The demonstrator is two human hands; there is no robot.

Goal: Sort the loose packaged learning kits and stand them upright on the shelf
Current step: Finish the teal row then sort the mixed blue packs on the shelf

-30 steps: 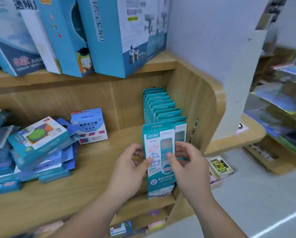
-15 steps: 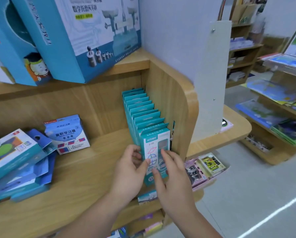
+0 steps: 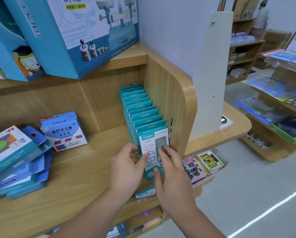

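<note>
A row of several teal packaged kits (image 3: 138,107) stands upright on the wooden shelf (image 3: 85,169), tight against its right side wall (image 3: 169,103). The front teal kit (image 3: 152,140), printed with geometric shapes, stands upright at the near end of that row. My left hand (image 3: 126,167) grips its left edge, thumb on the front face and fingers behind. My right hand (image 3: 171,176) holds its right side, fingers flat on the face and thumb low on the front. The kit's lower part is hidden by my hands.
A loose pile of blue and teal kits (image 3: 14,162) lies at the shelf's left, with a blue-white kit (image 3: 64,133) leaning on the back panel. Large blue boxes (image 3: 85,31) stand on the shelf above. Small packs (image 3: 202,164) lie lower right; map shelves (image 3: 272,107) stand across the aisle.
The teal kit went from being held out in front of the row to standing pressed against the row's front. Both hands followed it in toward the shelf.
</note>
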